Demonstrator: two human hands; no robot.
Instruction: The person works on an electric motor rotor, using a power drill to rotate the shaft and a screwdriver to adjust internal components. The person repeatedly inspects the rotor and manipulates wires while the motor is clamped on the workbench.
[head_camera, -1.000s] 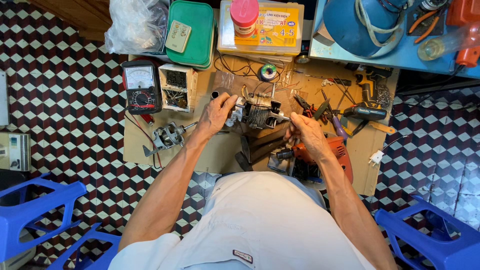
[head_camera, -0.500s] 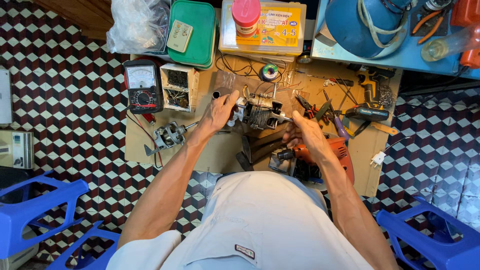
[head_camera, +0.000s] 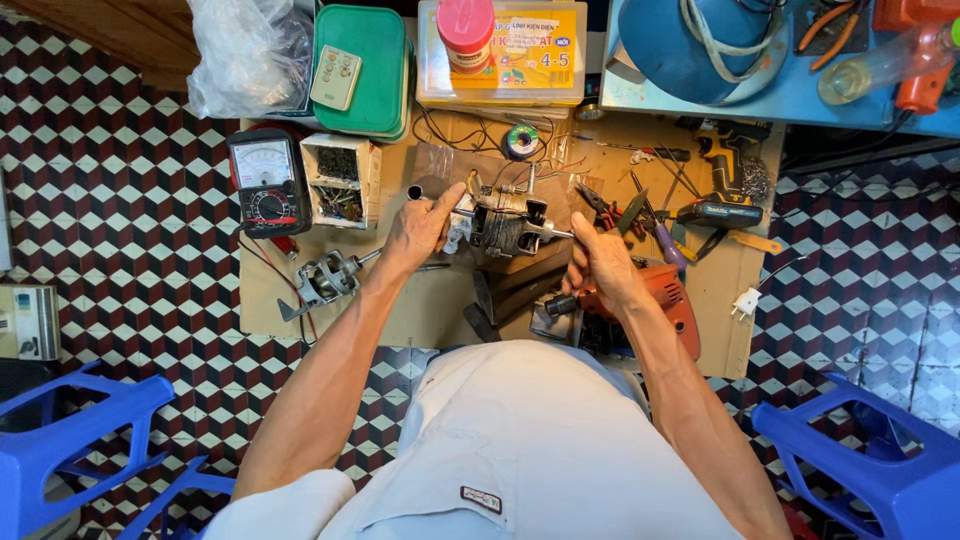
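A: What are the hands on?

B: A small motor (head_camera: 505, 228), just above the middle of the frame, held over the wooden board (head_camera: 420, 310). The left hand (head_camera: 420, 228) is closed on the motor's left end, thumb up toward a short metal tube (head_camera: 415, 192) touching its fingertips. The right hand (head_camera: 600, 262) is closed around the thin shaft that sticks out of the motor's right side.

A: So both grips are tight?

B: Both are wrapped narrow around the motor's ends; neither hand is spread.

A: What lies around it?

B: Left of the left hand, a meter (head_camera: 266, 182) with a dial, and beside it an open white box (head_camera: 341, 181) of small parts. Below those, a grey metal part (head_camera: 325, 279) lies on the board. Under the right hand there's an orange drill (head_camera: 670, 300), partly hidden by the wrist. Right of the motor, pliers (head_camera: 608, 207) and a dark cordless tool (head_camera: 722, 212).

A: And along the top?

B: A green lidded tub (head_camera: 372, 60) with a remote (head_camera: 335, 77) on it, a clear plastic case (head_camera: 520, 60) carrying a pink-capped jar (head_camera: 466, 30), and a solder spool (head_camera: 521, 142) just below. Blue stools (head_camera: 70, 440) stand at the lower corners on the checkered floor (head_camera: 120, 200).
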